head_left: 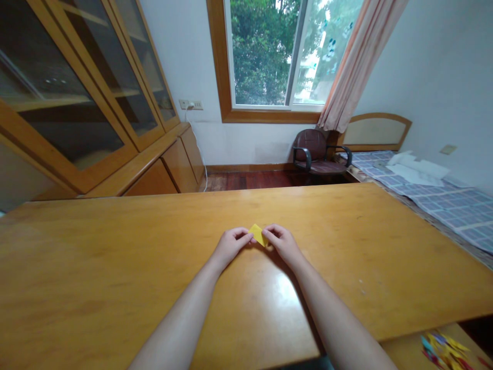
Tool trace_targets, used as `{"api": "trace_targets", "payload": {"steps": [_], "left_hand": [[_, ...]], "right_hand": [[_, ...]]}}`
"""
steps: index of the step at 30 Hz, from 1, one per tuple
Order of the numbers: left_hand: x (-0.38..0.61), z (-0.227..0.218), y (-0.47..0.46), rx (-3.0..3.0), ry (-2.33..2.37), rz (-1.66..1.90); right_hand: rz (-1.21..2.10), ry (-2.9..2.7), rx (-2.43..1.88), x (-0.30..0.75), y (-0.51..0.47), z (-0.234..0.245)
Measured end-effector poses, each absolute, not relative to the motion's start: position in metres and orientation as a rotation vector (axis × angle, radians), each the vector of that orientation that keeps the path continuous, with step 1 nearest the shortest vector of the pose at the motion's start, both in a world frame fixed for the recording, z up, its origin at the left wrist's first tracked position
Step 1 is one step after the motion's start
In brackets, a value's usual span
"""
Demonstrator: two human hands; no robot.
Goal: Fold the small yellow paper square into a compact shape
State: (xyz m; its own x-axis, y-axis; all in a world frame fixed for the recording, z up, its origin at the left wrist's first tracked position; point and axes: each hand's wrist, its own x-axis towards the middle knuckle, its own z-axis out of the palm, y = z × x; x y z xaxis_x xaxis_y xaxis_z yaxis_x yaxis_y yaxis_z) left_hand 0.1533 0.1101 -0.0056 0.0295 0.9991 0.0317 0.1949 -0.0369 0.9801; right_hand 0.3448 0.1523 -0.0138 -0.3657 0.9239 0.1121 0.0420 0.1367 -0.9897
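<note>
A small piece of folded yellow paper [257, 235] is held between my two hands over the middle of the wooden table. My left hand [233, 243] pinches its left corner between thumb and fingers. On the opposite side, my right hand [281, 240] grips the right edge in the same way. The paper looks roughly diamond-shaped and is tilted toward me. Its underside, and the fingertips behind it, are hidden.
The wooden table [115, 267] spreads wide around my hands. Several colourful small pieces [444, 350] lie on a lower surface at bottom right. Beyond stand a glass-fronted cabinet [131, 139], an office chair [314, 154] and a bed [435, 190].
</note>
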Motion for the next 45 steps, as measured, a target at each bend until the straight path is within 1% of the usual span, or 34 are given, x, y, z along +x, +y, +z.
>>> {"api": "trace_targets", "payload": {"steps": [15, 27, 34, 41, 45], "left_hand": [[0.1536, -0.0043, 0.1102, 1.364, 1.3, 1.106], [0.1529, -0.0044, 0.1102, 1.466, 1.305, 1.118], [0.155, -0.0002, 0.1103, 1.689, 1.398, 1.173], [0.1568, -0.003, 0.11, 1.687, 1.401, 1.163], [0.1565, -0.0014, 0.1099, 1.678, 1.397, 1.163]], "right_hand": [[1.319, -1.605, -0.975, 0.3433, 0.1508, -0.0085], [1.286, -1.685, -0.947, 0.3438, 0.151, -0.0115], [1.147, -1.884, -0.956, 0.3438, 0.1471, -0.0078], [1.037, -1.996, -0.931, 0.3416, 0.1439, -0.0053], [1.052, -1.977, -0.951, 0.3418, 0.1429, -0.0041]]}}
